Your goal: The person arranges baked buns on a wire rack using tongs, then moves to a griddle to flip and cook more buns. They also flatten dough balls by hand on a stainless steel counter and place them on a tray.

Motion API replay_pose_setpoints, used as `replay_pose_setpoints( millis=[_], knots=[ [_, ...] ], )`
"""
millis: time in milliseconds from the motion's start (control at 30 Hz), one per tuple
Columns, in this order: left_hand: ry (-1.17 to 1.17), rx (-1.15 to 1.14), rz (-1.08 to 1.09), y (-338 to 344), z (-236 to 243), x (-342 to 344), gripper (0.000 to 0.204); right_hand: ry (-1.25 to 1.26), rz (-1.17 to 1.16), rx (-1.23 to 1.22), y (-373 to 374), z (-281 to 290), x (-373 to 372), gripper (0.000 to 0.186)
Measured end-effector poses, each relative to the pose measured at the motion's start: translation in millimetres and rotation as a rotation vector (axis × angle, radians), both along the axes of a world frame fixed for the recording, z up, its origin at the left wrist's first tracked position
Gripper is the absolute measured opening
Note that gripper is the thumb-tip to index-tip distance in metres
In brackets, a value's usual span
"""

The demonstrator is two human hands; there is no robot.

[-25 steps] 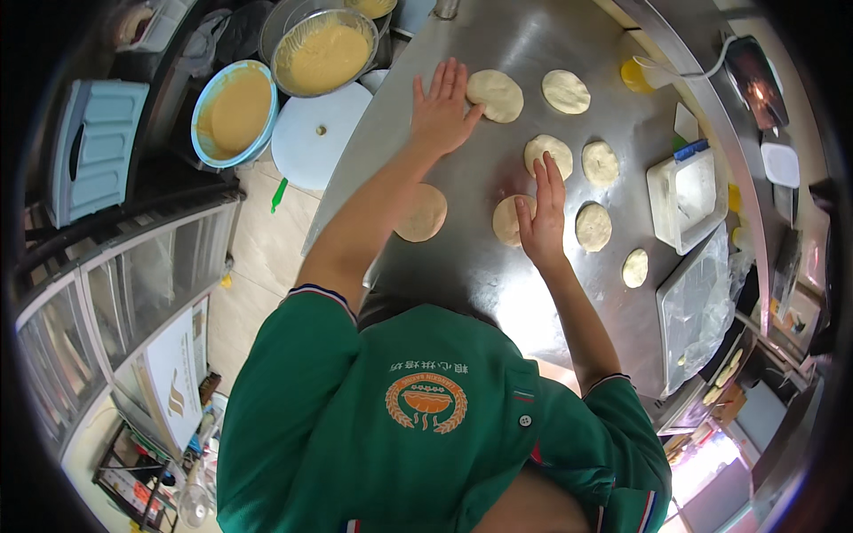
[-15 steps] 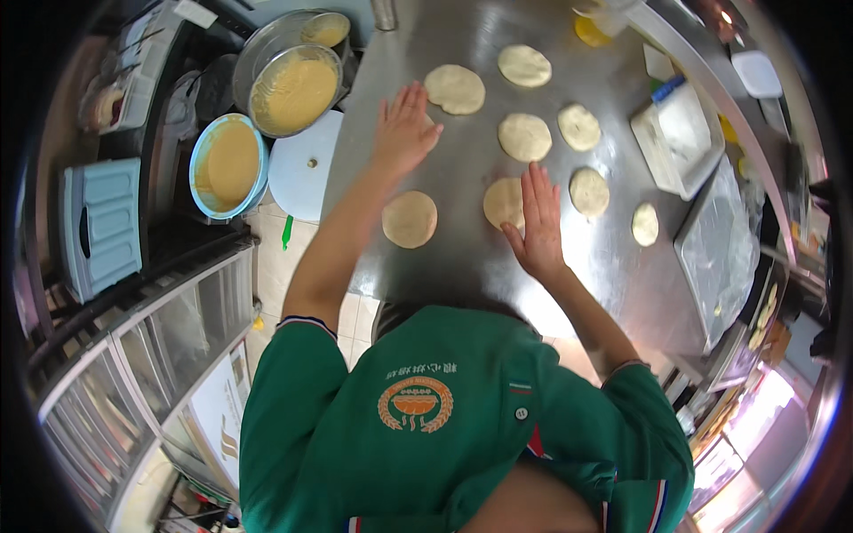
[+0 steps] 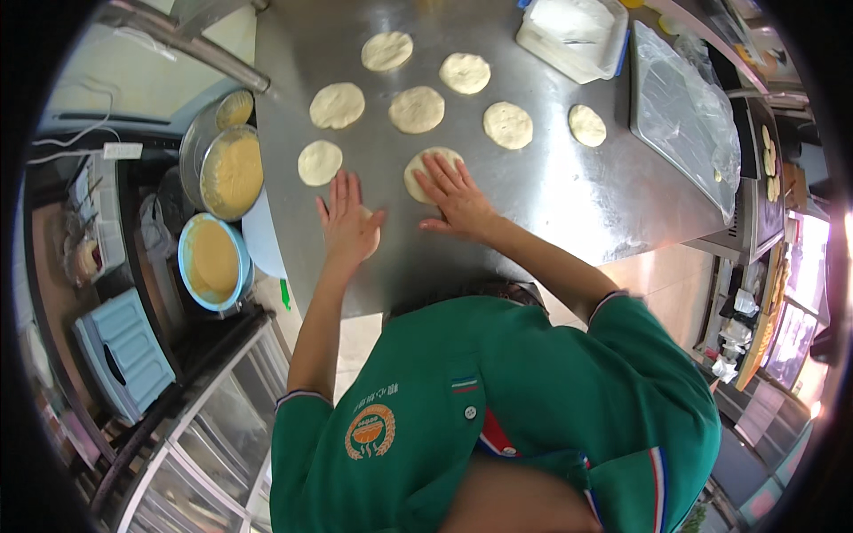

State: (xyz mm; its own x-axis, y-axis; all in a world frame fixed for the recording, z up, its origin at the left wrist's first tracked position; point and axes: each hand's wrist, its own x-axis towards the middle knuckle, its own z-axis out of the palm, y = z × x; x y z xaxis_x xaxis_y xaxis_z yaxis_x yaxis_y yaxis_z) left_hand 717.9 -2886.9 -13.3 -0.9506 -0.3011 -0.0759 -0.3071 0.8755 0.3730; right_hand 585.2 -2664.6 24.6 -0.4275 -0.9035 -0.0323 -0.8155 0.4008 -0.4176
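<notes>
Flat, pale dough discs lie spread over the metal table. My left hand (image 3: 349,222) rests flat, fingers stretched, on the near-left dough disc (image 3: 374,238), whose right edge shows beside the palm. To its right, my right hand (image 3: 460,197) has its outstretched fingers on another dough disc (image 3: 415,184) and covers part of it. Just beyond my left fingertips sits a smaller round of dough (image 3: 320,163). Several more discs lie farther off, among them a middle one (image 3: 417,109) and one at the right (image 3: 587,125).
The metal table (image 3: 533,200) carries a white tub (image 3: 553,46) at the far side and a plastic-covered tray (image 3: 671,124) at the right. Off its left edge stand a light blue bowl (image 3: 241,282) and a metal bowl (image 3: 210,149), both holding yellowish batter.
My left hand has moved nearer, from the upper-left discs onto the near-left disc. My right hand stays at its disc, fingers now farther over it. The whole view has turned.
</notes>
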Motion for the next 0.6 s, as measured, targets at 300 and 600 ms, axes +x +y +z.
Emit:
replay_pose_setpoints(
  millis=[300,600],
  knots=[
    [0.321,0.061,-0.242,79.0,25.7,-80.8,0.077,-0.125,-0.386,-0.116,108.2,-8.7,25.5,0.066],
    [0.003,-0.095,-0.388,118.5,22.9,-110.1,0.086,0.052,-0.730,-0.253,236.7,21.6,-20.9,0.042]
  ],
)
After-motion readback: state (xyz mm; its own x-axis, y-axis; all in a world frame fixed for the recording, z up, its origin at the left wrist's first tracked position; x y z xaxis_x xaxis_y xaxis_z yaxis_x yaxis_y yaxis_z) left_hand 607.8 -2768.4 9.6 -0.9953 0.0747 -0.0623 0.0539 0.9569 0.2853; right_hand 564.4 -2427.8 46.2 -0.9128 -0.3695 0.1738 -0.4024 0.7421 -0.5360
